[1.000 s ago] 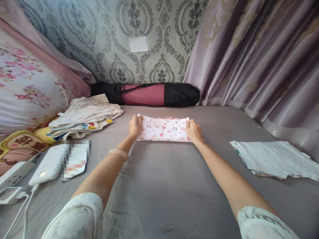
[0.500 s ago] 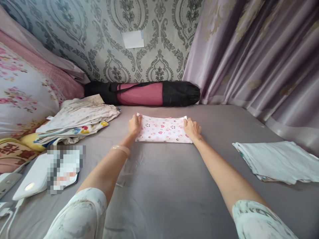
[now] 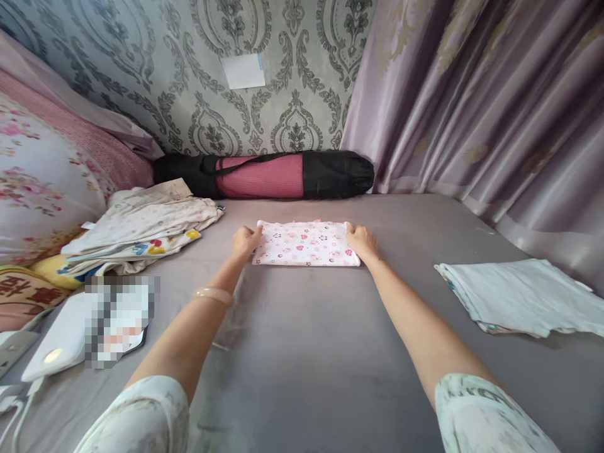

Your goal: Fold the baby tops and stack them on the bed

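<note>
A folded white cloth with pink and red prints (image 3: 306, 244) lies flat on the grey sheet (image 3: 306, 340), its long side running left to right. My left hand (image 3: 246, 241) is closed at the cloth's far left corner, with the thumb and fingers pinching its edge. At the far right corner, my right hand (image 3: 362, 241) grips the edge in the same way, fingers curled. The undersides of both hands' fingers are partly hidden.
Behind the cloth lies a black and pink rolled bag (image 3: 259, 176). Folded clothes (image 3: 146, 226), a white device (image 3: 66, 333) and a blurred phone-like object (image 3: 125, 324) are on the left. A pale folded cloth (image 3: 519, 296) lies right.
My left hand has shifted slightly outward to the left at the cloth's corner. The cloth's far edge looks straighter. The whole view has shifted a little.
</note>
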Demonstrator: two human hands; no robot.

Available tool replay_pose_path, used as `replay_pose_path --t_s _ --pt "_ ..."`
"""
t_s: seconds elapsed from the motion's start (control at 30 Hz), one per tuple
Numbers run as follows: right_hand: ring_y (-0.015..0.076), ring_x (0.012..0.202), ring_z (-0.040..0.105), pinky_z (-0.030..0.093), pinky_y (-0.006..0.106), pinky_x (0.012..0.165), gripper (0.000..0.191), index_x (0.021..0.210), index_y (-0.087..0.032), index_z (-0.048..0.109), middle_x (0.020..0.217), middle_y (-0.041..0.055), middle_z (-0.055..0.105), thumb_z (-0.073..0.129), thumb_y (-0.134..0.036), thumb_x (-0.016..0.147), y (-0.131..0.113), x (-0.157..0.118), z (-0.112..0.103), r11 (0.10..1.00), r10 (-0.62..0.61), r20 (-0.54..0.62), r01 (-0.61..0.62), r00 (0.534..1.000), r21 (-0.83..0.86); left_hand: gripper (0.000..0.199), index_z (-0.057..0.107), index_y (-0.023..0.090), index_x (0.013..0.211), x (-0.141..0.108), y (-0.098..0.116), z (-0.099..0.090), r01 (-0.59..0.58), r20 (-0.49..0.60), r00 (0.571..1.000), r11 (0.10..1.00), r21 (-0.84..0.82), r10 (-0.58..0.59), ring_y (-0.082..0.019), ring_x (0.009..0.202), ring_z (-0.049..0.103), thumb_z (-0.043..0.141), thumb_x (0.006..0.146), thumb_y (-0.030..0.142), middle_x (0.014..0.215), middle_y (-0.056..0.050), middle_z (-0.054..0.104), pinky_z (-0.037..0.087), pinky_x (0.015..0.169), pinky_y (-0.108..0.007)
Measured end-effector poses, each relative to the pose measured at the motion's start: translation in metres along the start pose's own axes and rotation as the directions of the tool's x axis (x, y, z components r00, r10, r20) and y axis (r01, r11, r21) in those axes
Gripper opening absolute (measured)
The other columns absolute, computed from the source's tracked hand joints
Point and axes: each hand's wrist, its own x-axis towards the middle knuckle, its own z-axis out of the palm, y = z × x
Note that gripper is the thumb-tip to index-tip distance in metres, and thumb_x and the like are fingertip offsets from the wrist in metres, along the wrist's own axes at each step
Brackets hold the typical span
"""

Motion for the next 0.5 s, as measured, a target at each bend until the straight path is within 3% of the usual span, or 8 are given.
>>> replay_pose_path --t_s 0.07,0.13,0.33,0.5 --pt "0.0334 0.113 0.061 0.046 0.039 0.088 0.052 0.117 -0.01 0.063 0.116 0.0219 0.066 0.029 -0.045 0.1 0.006 -0.007 -0.005 1.0 -0.02 0.021 0.02 1.0 0.018 0.034 0.062 0.016 0.086 -0.013 -0.007 -0.009 0.058 0.086 0.995 0.997 -0.041 -0.055 -0.022 0.058 0.064 0.051 0.087 0.048 0.06 -0.006 0.063 0.048 0.057 -0.029" --pt "0.033 0.113 0.061 0.046 0.039 0.087 0.047 0.118 -0.011 0.061 0.116 0.0211 0.066 0.031 -0.043 0.099 0.013 -0.02 -0.009 0.999 -0.052 0.024 0.052 0.998 0.007 0.035 0.061 0.014 0.098 -0.028 -0.015 -0.015 0.049 0.106 0.993 0.996 -0.068 -0.042 -0.02 0.057 0.063 0.054 0.085 0.046 0.062 -0.004 0.064 0.047 0.057 -0.028" --pt "0.0326 0.107 0.064 0.047 0.042 0.088 0.039 0.121 -0.01 0.053 0.114 0.0224 0.066 0.035 -0.037 0.099 0.021 -0.063 -0.005 0.982 -0.126 0.008 0.126 0.992 -0.14 0.045 0.055 0.012 0.113 -0.063 -0.026 -0.022 -0.112 0.133 0.985 0.993 0.044 0.105 -0.022 0.086 0.066 0.06 0.083 0.045 0.096 -0.01 0.07 0.047 0.07 -0.027" --pt "0.0313 0.106 0.065 0.047 0.04 0.088 0.036 0.121 -0.007 0.053 0.117 0.0242 0.063 0.038 -0.033 0.1 0.019 -0.07 0.005 0.962 -0.157 -0.038 0.145 0.987 -0.232 0.033 0.058 0.015 0.108 -0.071 -0.025 -0.016 -0.144 0.074 0.989 0.97 0.197 0.131 -0.024 0.101 0.063 0.06 0.085 0.04 0.107 -0.013 0.068 0.045 0.075 -0.027"
